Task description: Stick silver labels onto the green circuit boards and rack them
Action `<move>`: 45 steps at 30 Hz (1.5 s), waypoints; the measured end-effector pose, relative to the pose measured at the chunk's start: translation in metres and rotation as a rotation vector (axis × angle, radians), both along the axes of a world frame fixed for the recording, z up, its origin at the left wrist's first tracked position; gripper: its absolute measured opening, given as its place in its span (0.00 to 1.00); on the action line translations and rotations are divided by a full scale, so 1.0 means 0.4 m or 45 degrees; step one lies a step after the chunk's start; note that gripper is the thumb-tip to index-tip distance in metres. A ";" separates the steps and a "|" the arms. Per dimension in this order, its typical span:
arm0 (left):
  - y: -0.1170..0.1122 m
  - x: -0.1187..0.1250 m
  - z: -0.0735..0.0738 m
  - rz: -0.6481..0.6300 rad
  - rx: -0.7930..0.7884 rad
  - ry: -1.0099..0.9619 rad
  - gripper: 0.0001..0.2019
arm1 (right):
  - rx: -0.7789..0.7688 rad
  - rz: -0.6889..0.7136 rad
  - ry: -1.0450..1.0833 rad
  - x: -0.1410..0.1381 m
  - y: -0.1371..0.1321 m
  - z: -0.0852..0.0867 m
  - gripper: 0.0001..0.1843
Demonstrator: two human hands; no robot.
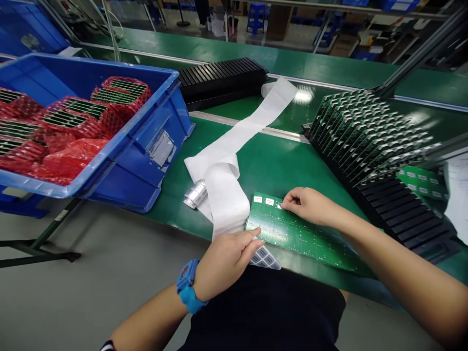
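My right hand (305, 204) pinches a small white label (280, 206) at its fingertips, just over the top edge of a green circuit board (296, 234). The board lies flat on the green workbench (263, 165), with two white labels (265, 201) stuck near its corner. My left hand (226, 258) grips a long white label backing strip (223, 180) at the board's near left corner. A part of the strip with rows of small labels (265, 258) hangs past the bench edge below that hand. A blue watch (187, 282) circles my left wrist.
A blue plastic crate (161, 156) holding circuit boards in red bags stands at left. Black racks of upright boards (369, 136) fill the right side. Another black rack (219, 83) stands behind the strip. A small silver foil roll (195, 194) lies by the strip.
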State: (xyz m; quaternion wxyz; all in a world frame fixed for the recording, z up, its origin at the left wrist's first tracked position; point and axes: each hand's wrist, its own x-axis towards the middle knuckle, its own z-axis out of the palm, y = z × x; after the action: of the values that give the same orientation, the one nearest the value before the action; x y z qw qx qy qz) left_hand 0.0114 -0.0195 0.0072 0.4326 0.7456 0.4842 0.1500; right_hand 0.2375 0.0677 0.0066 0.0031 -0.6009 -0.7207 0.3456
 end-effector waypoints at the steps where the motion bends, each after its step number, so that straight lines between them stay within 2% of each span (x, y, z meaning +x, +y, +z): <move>1: -0.001 0.000 -0.002 0.001 0.005 0.011 0.18 | 0.083 0.037 -0.038 -0.003 -0.008 0.001 0.10; 4: -0.001 0.001 -0.003 0.001 0.022 0.030 0.18 | 0.457 0.112 -0.214 -0.004 -0.032 0.008 0.07; 6: 0.000 0.003 -0.003 0.004 0.041 0.026 0.17 | 0.596 0.044 -0.238 0.008 -0.041 0.013 0.09; 8: 0.000 0.006 -0.002 0.010 0.071 0.005 0.17 | 0.481 -0.032 -0.056 0.029 -0.041 0.017 0.12; 10: 0.000 0.009 -0.003 0.026 0.102 -0.014 0.17 | 0.204 -0.027 0.189 0.053 -0.037 0.015 0.11; 12: -0.001 0.012 -0.004 0.053 0.121 -0.019 0.17 | 0.006 0.002 0.311 0.070 -0.030 0.010 0.11; 14: -0.002 0.013 -0.007 0.083 0.133 -0.010 0.18 | -0.041 0.010 0.321 0.076 -0.026 0.002 0.11; 18: -0.004 0.015 -0.008 0.113 0.130 0.022 0.19 | 0.034 0.026 0.275 0.067 -0.026 -0.014 0.12; 21: -0.004 0.016 -0.006 0.128 0.128 0.030 0.19 | 0.216 0.084 0.147 0.053 -0.049 -0.018 0.09; 24: -0.003 0.015 -0.004 0.181 0.137 0.030 0.19 | 0.620 0.110 0.005 0.034 -0.097 -0.010 0.07; 26: -0.005 0.014 -0.005 0.266 0.175 0.024 0.20 | 0.822 0.051 0.050 0.015 -0.134 0.004 0.07; 28: -0.009 0.013 -0.009 0.376 0.259 0.016 0.20 | 0.741 0.013 0.258 -0.010 -0.166 0.024 0.08; 32: -0.020 0.011 -0.026 0.532 0.516 -0.054 0.20 | 0.185 0.000 0.687 -0.070 -0.195 0.054 0.12; 34: -0.023 0.007 -0.032 0.548 0.544 -0.146 0.19 | 0.073 -0.059 0.754 -0.092 -0.193 0.058 0.08; 37: -0.023 -0.001 -0.028 0.440 0.402 -0.354 0.11 | 0.080 -0.086 0.776 -0.108 -0.189 0.058 0.05; 40: -0.021 -0.002 -0.017 0.356 0.314 -0.442 0.10 | 0.190 -0.005 0.757 -0.108 -0.196 0.055 0.06; 45: -0.022 0.011 -0.016 0.634 0.363 -0.344 0.08 | 0.368 0.080 0.726 -0.100 -0.213 0.043 0.10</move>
State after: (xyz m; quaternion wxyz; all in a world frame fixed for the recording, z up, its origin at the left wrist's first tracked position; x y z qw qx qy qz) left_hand 0.0160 -0.0283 0.0006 0.3341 0.6306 0.5641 0.4154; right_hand 0.1975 -0.0176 0.0240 0.2795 -0.4508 -0.7506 0.3940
